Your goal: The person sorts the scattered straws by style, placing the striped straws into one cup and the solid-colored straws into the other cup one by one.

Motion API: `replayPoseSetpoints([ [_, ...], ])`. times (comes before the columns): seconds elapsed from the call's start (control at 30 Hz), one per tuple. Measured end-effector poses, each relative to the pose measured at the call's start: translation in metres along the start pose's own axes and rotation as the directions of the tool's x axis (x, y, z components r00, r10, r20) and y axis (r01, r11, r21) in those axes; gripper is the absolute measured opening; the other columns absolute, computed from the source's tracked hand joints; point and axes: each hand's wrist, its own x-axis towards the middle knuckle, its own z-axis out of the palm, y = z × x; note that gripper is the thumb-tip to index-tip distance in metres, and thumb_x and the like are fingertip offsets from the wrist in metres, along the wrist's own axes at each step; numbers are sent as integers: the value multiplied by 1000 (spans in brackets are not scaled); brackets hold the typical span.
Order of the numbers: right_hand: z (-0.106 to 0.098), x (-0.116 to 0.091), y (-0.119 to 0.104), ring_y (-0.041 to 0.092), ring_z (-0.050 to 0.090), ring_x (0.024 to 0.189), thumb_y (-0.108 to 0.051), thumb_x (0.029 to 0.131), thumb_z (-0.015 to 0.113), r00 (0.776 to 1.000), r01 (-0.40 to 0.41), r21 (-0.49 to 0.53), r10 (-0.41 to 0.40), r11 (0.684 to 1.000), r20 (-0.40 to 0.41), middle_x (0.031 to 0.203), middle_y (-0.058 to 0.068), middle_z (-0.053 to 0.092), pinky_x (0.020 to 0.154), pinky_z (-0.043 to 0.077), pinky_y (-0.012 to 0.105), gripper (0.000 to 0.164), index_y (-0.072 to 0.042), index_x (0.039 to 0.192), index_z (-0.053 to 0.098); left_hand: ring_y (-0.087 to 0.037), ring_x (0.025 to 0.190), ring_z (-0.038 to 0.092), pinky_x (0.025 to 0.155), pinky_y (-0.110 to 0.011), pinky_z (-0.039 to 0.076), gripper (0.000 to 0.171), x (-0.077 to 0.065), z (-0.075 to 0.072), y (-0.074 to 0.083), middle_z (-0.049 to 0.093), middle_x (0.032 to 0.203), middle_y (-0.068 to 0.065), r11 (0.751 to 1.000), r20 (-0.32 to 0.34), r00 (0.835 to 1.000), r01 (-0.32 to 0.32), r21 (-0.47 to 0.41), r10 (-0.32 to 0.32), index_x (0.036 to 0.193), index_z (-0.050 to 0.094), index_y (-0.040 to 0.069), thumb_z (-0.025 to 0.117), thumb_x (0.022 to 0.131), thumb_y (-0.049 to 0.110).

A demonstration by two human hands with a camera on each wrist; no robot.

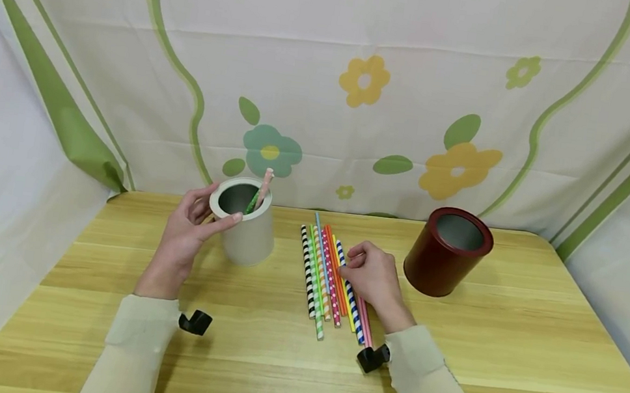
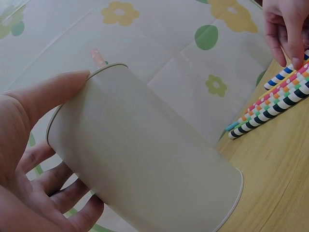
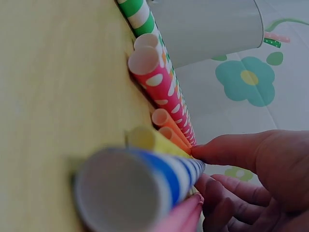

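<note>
My left hand (image 1: 183,233) holds the white can (image 1: 248,241) at its left side, thumb over the near rim and fingers around the side. A pink spotted straw (image 1: 265,185) and a green dotted straw (image 1: 252,202) lean inside it. My right hand (image 1: 373,276) is over the right part of a row of paper straws. In the right wrist view its thumb (image 3: 227,149) reaches the yellow straw (image 3: 145,140) and blue-striped straw (image 3: 169,169), other fingers bent on the far side. Whether it pinches one is unclear. Pink straws (image 1: 363,320) lie partly under that hand.
A dark red can (image 1: 431,263) stands to the right of my right hand. Black-striped (image 1: 308,274), green-striped, light blue, pink-dotted and orange straws lie side by side between the cans. Behind the wooden table (image 1: 246,371) hangs a flowered curtain (image 1: 316,92).
</note>
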Motion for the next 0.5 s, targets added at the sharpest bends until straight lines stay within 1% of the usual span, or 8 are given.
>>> replayPoseSetpoints([
  [0.2,-2,2,4,19,70,83,-22,90,85,1000,-9,34,9,999,5,95,4,78,87,63,45,29,-10,113,73,-17,153,44,108,-15,49,84,-1,0,0,46,171,1,1000,1,1000,-2,-3,2,165,40,26,85,95,20],
  [0.3,-4,3,4,18,71,83,-23,91,84,1000,-28,51,28,998,12,95,4,78,89,63,45,28,-11,114,74,-18,153,44,107,-15,49,83,-1,0,0,46,171,0,1000,0,1000,-4,-1,4,165,40,26,85,95,20],
  [0.4,-8,3,3,17,70,83,-25,92,82,999,-47,64,46,997,18,96,3,79,87,62,42,28,-12,116,74,-18,154,44,107,-15,49,83,0,0,0,46,171,0,1000,0,1000,-5,1,5,165,40,26,86,95,20],
  [0.5,-12,4,1,17,70,83,-27,94,80,998,-63,81,61,995,18,98,4,79,81,60,35,28,-12,117,75,-18,154,43,107,-15,49,83,-1,0,1,46,171,0,1000,0,1000,-5,-1,5,165,40,26,86,95,20],
])
